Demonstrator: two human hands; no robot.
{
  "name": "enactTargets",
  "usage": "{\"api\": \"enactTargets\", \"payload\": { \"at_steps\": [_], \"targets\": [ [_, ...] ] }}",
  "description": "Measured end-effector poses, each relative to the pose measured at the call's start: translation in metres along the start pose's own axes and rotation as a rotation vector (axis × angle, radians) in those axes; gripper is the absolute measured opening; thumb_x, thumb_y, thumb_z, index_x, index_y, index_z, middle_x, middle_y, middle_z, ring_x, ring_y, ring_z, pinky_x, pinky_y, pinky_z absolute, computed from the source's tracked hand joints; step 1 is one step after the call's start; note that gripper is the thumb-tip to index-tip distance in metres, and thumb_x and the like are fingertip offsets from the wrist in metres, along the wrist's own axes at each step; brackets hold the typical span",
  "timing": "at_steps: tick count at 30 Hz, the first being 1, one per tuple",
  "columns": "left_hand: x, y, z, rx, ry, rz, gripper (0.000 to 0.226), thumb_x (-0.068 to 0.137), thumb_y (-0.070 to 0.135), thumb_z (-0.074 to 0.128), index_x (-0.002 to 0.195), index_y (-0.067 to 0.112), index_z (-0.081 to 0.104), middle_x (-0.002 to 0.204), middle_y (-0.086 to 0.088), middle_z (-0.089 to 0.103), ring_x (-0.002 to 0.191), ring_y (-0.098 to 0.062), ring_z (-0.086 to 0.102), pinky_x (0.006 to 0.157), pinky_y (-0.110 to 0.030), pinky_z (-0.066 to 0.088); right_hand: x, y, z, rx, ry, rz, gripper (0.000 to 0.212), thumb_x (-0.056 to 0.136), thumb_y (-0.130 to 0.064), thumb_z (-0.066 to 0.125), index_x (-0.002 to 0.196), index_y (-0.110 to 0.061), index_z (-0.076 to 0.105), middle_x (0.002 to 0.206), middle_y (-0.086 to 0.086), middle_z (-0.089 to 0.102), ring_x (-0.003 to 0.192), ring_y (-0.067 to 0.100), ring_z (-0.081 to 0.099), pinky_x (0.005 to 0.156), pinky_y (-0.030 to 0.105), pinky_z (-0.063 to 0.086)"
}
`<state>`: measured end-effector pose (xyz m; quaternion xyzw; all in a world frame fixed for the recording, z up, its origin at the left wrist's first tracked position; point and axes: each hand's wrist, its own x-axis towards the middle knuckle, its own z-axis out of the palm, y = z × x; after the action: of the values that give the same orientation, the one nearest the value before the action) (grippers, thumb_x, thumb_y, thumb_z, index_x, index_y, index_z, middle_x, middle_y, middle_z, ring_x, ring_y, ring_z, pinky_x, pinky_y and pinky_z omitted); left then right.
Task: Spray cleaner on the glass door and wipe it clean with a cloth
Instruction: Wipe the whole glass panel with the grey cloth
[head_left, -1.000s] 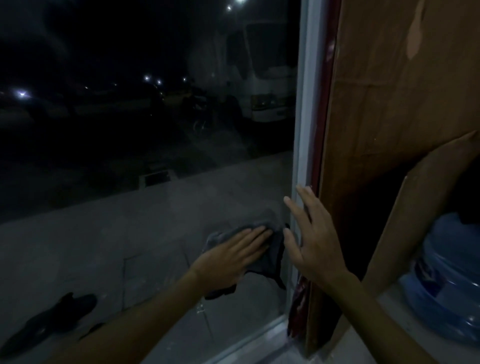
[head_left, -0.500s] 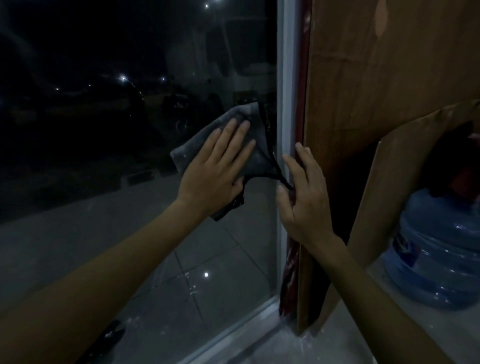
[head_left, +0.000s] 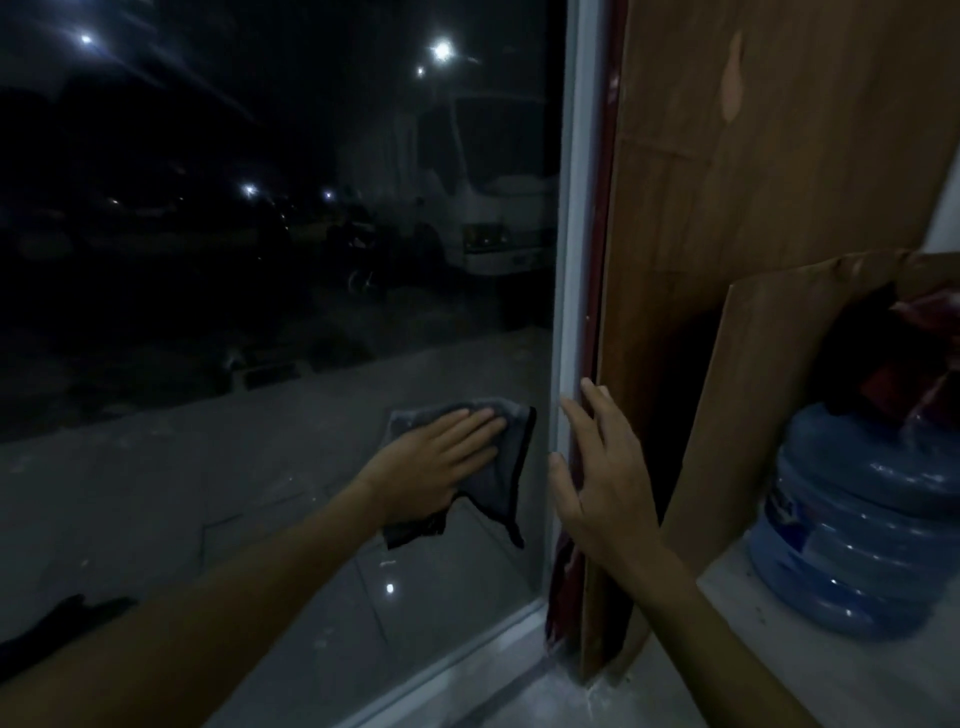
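Glass door (head_left: 260, 374) fills the left, dark outside. Frame (head_left: 569, 234) on its right, then wood board (head_left: 753, 156). Blue jug (head_left: 857, 535) far right, label unreadable. Cloth (head_left: 506, 467) low on glass beside frame, tail hanging down. Left hand (head_left: 436, 467) on it, grip flat, fingers straight, pressing. Most glass lies up-left. Right hand (head_left: 608, 483) flat on frame, empty.

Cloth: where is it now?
Head view, lower centre: the cloth is pressed to the glass under the left hand, just left of the door frame that the right hand touches.
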<state>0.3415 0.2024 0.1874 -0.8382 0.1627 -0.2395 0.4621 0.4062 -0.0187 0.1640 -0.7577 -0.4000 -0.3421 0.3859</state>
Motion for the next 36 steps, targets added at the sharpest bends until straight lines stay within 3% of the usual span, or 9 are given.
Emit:
{"api": "enactTargets", "payload": {
  "at_steps": [3,5,10,14,20,23,26,31,36],
  "targets": [
    [0.032,-0.047,-0.023,0.018,0.179,-0.095,0.057,0.082,0.029,0.032,0.127,0.007,0.059,0.14,-0.019,0.049,0.129,-0.035,0.048,0.113,-0.043,0.016,0.009,0.004,-0.022,-0.025,0.018,0.011,0.058,0.09,-0.033,0.043,0.143,-0.009,0.043,0.152,0.017,0.034,0.143,0.029,0.027,0.113,0.041,0.025],
    [0.054,-0.07,-0.041,0.04,0.187,-0.218,0.057,0.086,0.03,0.031,0.134,0.007,0.052,0.145,-0.02,0.042,0.134,-0.036,0.041,0.113,-0.044,0.02,0.014,0.007,-0.031,-0.026,0.063,0.032,0.057,0.091,-0.034,0.043,0.142,-0.008,0.043,0.152,0.016,0.035,0.143,0.028,0.027,0.113,0.04,0.025],
    [0.07,-0.047,-0.03,0.042,0.17,-0.423,0.063,0.088,0.036,0.032,0.145,0.009,0.036,0.155,-0.02,0.022,0.144,-0.035,0.018,0.119,-0.044,0.007,0.02,0.002,-0.03,0.026,0.124,0.023,0.056,0.091,-0.031,0.043,0.142,-0.009,0.043,0.151,0.015,0.037,0.143,0.026,0.028,0.115,0.036,0.023],
    [0.061,-0.003,-0.001,-0.003,0.133,-0.257,0.067,0.083,0.039,0.044,0.144,0.01,0.039,0.154,-0.02,0.025,0.142,-0.035,0.018,0.117,-0.046,0.005,0.007,0.008,-0.015,0.035,0.075,0.047,0.057,0.091,-0.033,0.043,0.145,-0.012,0.04,0.154,0.013,0.034,0.144,0.026,0.026,0.114,0.039,0.024],
    [0.024,0.052,0.031,0.081,-0.067,0.023,0.066,0.084,0.052,0.053,0.139,0.015,0.048,0.151,-0.014,0.029,0.139,-0.029,0.033,0.118,-0.046,-0.003,-0.008,0.014,-0.001,0.003,0.005,0.047,0.057,0.092,-0.036,0.044,0.145,-0.015,0.039,0.154,0.012,0.034,0.143,0.025,0.027,0.113,0.041,0.026],
    [0.024,0.031,0.02,0.054,-0.005,0.034,0.057,0.086,0.043,0.036,0.132,0.016,0.055,0.145,-0.011,0.044,0.134,-0.026,0.042,0.117,-0.043,0.004,-0.002,0.01,-0.007,-0.011,-0.013,0.05,0.058,0.091,-0.036,0.044,0.145,-0.014,0.04,0.154,0.012,0.034,0.143,0.026,0.027,0.113,0.038,0.024],
    [0.028,-0.003,0.004,0.002,0.004,-0.024,0.062,0.083,0.036,0.025,0.131,0.013,0.057,0.144,-0.014,0.045,0.133,-0.03,0.043,0.116,-0.043,0.01,0.013,-0.002,-0.016,0.0,0.002,0.022,0.058,0.091,-0.034,0.044,0.143,-0.011,0.042,0.152,0.016,0.036,0.141,0.031,0.032,0.112,0.041,0.027],
    [0.036,-0.1,-0.055,0.051,0.154,-0.2,0.063,0.081,0.037,0.031,0.133,0.008,0.053,0.145,-0.022,0.04,0.134,-0.038,0.039,0.113,-0.044,0.014,0.041,-0.025,-0.029,0.034,0.058,-0.025,0.058,0.089,-0.03,0.046,0.142,-0.007,0.043,0.149,0.02,0.039,0.139,0.034,0.035,0.112,0.048,0.033],
    [0.028,-0.144,-0.084,0.095,0.199,-0.409,0.063,0.087,0.04,0.041,0.142,0.01,0.04,0.152,-0.022,0.027,0.141,-0.04,0.025,0.116,-0.046,0.01,0.055,-0.045,-0.028,0.064,0.131,-0.034,0.058,0.088,-0.03,0.048,0.141,-0.007,0.044,0.148,0.019,0.04,0.139,0.031,0.036,0.113,0.04,0.031]
  ]
}}
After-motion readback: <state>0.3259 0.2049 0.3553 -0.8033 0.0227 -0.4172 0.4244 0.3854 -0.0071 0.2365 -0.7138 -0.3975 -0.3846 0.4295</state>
